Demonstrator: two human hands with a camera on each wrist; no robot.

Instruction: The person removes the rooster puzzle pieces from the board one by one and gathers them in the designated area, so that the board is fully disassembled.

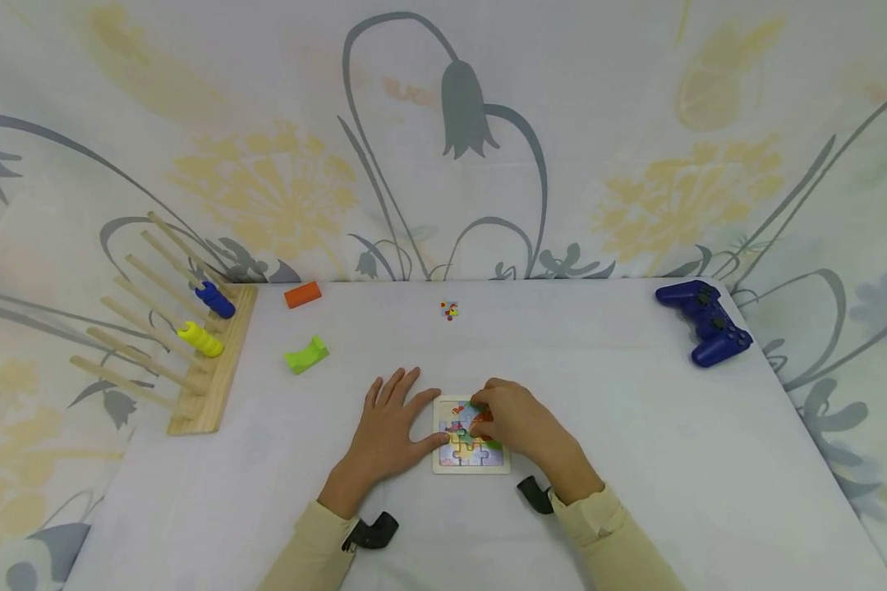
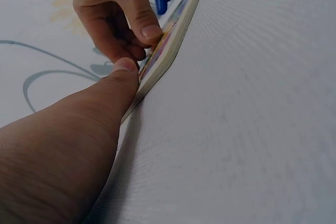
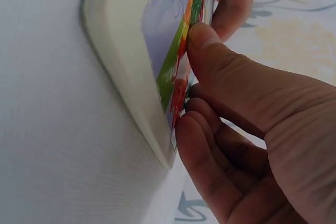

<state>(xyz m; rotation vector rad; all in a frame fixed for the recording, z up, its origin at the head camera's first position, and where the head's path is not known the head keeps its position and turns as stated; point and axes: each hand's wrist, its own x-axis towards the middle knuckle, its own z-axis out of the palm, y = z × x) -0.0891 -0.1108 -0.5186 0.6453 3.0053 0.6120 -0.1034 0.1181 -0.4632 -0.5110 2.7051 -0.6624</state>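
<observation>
Puzzle tray [image 1: 471,470] lies flat on white cloth [image 1: 613,361], near side, approx. centre, w/ pcs in it. L hand [image 1: 386,432]: fingers spread wide, gripping nothing, thumb at tray's left edge. R hand [image 1: 523,420]: fingers bent, thumb & fingertips on pcs at tray's right; can't tell if it pinches one, fingers hide it. Loose pc. [image 1: 449,310] far side, centre. Peg rack [image 1: 224,369] left; orange block [image 1: 302,295] & green block [image 1: 306,355] right of it. Controller [image 1: 708,323] far right.
</observation>
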